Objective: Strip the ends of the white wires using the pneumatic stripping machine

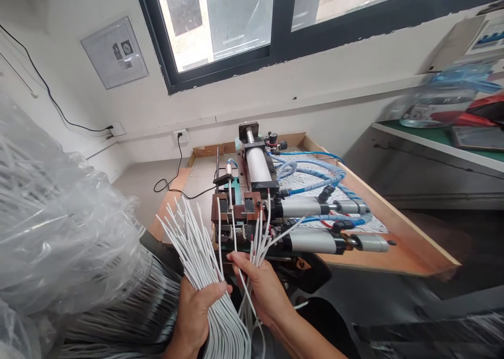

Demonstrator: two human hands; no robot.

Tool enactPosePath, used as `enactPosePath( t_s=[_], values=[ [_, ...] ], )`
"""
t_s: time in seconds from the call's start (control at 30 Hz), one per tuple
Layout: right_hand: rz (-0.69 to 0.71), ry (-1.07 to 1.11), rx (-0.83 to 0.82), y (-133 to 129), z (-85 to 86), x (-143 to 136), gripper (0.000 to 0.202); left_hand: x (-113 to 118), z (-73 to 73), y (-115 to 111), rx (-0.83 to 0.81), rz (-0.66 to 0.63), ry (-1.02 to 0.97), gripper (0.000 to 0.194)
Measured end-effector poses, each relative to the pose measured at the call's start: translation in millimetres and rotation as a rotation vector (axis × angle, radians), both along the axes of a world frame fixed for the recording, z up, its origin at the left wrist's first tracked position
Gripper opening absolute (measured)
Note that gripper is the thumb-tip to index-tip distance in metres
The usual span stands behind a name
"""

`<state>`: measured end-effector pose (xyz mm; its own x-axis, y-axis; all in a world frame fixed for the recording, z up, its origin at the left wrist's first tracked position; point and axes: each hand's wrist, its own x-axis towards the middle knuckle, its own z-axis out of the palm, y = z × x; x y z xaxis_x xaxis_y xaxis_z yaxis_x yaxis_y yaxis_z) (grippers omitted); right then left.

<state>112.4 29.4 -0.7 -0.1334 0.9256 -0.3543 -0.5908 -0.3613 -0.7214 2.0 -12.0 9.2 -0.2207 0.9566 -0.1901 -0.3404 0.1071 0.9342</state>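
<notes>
My left hand (199, 306) is wrapped round a thick bundle of white cables (197, 249), whose cut ends fan upward. In my right hand (260, 283) is a smaller bunch of white cables (258, 238), some with reddish tips. Between thumb and forefinger it also pinches a single white cable (235, 238), which points up at the front of a pneumatic machine (258, 165). Whether that cable's tip enters the machine I cannot tell. The machine has silver cylinders and a dark front block just beyond both hands.
A wooden tray (409, 238) surrounds the machine, with blue air hoses (315, 175) at its right. Plastic-wrapped cable bundles (79, 233) crowd the left side. At the right, a shelf (441, 144) carries a clear plastic jug (437, 104). A window (220, 23) is above the machine.
</notes>
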Motion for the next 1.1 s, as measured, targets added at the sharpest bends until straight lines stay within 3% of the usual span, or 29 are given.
enactPosePath(
  t_s=[0.2, 0.4, 0.53, 0.77, 1.1],
  values=[
    [0.157, 0.102, 0.002, -3, 2.5, -3, 0.026, 5, 3.4, -1, 0.017, 0.039, 0.048, 0.014],
    [0.012, -0.016, 0.098, -13, -8.3, -1, 0.024, 6, 7.8, -2, 0.015, 0.082, 0.075, 0.015],
    [-0.029, -0.114, 0.119, -20, -15.0, 4, 0.026, 1, 3.4, -4, -0.036, 0.099, 0.089, 0.013],
    [0.013, -0.17, 0.12, -25, -19.2, 7, 0.026, -1, -6.9, -4, -0.044, 0.093, 0.051, 0.016],
    [-0.009, -0.129, 0.079, -22, -17.3, 7, 0.024, 0, 0.4, -3, -0.083, 0.081, 0.035, 0.015]
  ],
)
